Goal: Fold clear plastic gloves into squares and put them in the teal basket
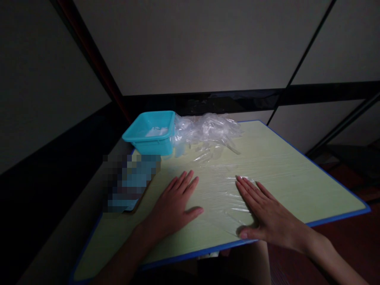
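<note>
A clear plastic bag (221, 194) lies spread flat on the pale yellow table (282, 158), shiny creases running across it. My left hand (175, 206) rests palm down at its left side, fingers stretched out. On the right, my right hand (263, 209) lies flat on the plastic near the table's front edge, its thumb apart from the fingers. Neither hand grips anything. Beyond them sits a heap of crumpled clear plastic bags (210, 128).
A turquoise basin (152, 146) stands at the back left, with something whitish inside. A blurred-out flat object, perhaps a phone (135, 184), lies at the left edge. Blue edging (335, 217) rims the table. Panelled walls (202, 47) rise behind it.
</note>
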Demonstrator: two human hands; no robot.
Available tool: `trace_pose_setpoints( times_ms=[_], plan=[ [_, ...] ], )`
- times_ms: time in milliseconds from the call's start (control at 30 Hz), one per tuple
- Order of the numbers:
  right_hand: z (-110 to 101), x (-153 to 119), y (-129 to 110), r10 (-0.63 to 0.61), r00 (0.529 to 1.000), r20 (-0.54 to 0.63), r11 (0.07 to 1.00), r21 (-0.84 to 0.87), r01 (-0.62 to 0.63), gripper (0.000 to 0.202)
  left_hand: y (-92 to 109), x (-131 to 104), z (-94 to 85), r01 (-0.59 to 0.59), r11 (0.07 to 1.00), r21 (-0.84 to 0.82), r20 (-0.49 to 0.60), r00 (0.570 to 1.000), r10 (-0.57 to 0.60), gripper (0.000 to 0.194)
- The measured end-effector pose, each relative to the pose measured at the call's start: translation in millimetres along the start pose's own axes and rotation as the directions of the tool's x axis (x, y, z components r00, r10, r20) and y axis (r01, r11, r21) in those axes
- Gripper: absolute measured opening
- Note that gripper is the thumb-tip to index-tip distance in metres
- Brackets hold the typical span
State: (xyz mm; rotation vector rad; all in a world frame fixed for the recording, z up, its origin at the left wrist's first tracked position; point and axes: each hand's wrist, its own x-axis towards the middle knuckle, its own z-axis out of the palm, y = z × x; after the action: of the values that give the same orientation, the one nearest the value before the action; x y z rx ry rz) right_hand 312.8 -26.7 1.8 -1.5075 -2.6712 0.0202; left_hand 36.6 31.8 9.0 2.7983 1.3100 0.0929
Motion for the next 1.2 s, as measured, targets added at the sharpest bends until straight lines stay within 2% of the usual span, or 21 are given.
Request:
trace_pose_setpoints(
  times_ms=[233,1200],
  plan=[
    [1.7,-1.2,0.7,-0.008,1.000,-0.030,1.000,0.003,0.008,0.103,-6.4,-9.0,-0.5,0.059,0.998,0.018,0.006,0.998,-0.059,0.067],
    [0.2,-2.0,1.1,0.010,1.000,-0.016,0.998,0.066,-0.009,0.105,-6.3,-10.6,-2.8,0.063,0.998,-0.029,0.002,0.998,-0.063,0.071]
  ],
)
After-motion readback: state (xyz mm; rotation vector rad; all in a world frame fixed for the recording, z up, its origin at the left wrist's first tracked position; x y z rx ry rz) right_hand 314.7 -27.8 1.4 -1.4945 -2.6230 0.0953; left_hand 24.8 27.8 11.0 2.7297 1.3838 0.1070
